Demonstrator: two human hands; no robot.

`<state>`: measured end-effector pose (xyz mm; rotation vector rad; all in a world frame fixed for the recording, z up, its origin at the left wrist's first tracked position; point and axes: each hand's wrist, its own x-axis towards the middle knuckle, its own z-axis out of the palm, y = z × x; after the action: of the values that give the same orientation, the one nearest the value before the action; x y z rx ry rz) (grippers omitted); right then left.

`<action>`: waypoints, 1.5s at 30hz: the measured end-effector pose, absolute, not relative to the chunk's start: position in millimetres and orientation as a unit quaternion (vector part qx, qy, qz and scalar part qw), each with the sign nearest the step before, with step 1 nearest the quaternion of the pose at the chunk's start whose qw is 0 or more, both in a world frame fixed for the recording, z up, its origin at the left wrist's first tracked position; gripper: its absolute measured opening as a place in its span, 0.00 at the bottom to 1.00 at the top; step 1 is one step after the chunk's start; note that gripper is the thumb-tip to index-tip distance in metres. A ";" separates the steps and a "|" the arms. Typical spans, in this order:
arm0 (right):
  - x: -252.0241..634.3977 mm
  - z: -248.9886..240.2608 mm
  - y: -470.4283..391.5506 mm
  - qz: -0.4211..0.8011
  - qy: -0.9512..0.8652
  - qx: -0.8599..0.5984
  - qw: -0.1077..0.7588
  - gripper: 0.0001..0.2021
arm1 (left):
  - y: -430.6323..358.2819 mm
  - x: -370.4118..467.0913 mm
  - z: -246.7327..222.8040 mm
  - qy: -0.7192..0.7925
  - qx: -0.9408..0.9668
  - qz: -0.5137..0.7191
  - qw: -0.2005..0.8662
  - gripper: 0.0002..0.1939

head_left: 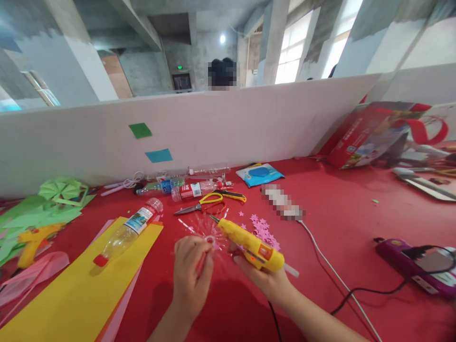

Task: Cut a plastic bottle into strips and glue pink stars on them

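My right hand [261, 278] is wrapped round a yellow glue gun [251, 244], its nozzle pointing up and left and a clear glue stick poking out of its back. Beside it, my left hand [194, 268] is closed, fingertips together near the clear plastic piece; what they pinch is too small to make out. That clear piece, cut into strips spread round a ring [209, 239], lies on the red table [228, 308] just beyond both hands. Pink stars [261, 228] are scattered to the right of the nozzle. Yellow-handled scissors [203, 203] rest behind the ring.
A bottle [130, 230] lies on yellow paper [71, 285] at left, near an orange glue gun [33, 242] and green paper [21, 216]. More bottles, blue wipes [261, 175] and a corded phone-like object [283, 202] lie behind. At right are a purple power strip [416, 266] and cables.
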<state>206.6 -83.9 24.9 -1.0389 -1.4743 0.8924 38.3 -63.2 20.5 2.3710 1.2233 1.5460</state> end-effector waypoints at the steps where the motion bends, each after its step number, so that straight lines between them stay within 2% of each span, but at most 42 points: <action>1: 208.3 26.5 -83.8 0.396 -0.615 -0.430 0.529 0.08 | -60.3 35.5 20.2 0.419 0.749 0.512 0.030 0.04; 6: 210.1 23.9 -83.7 0.446 -0.617 -0.442 0.473 0.11 | -47.5 25.0 19.1 0.484 0.701 0.523 0.021 0.05; 16: 207.9 18.3 -82.8 0.361 -0.683 -0.417 0.480 0.09 | -48.9 26.0 20.7 0.487 0.710 0.509 -0.008 0.04; 30: 208.2 13.9 -82.1 0.369 -0.685 -0.420 0.467 0.11 | -49.6 26.5 21.7 0.480 0.714 0.508 -0.025 0.03; 38: 205.7 13.0 -83.4 0.415 -0.625 -0.428 0.504 0.11 | -49.0 26.0 22.7 0.476 0.718 0.506 -0.027 0.03; 41: 204.1 15.4 -81.7 0.444 -0.567 -0.442 0.535 0.10 | -51.9 28.6 24.1 0.435 0.765 0.473 -0.028 0.04; 45: 202.9 19.4 -79.7 0.439 -0.566 -0.454 0.529 0.07 | -58.2 36.6 24.5 0.369 0.821 0.435 -0.019 0.06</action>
<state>202.9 -79.7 19.4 -1.0841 -1.3527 1.0485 36.6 -58.2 24.5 2.6110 1.1748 1.3838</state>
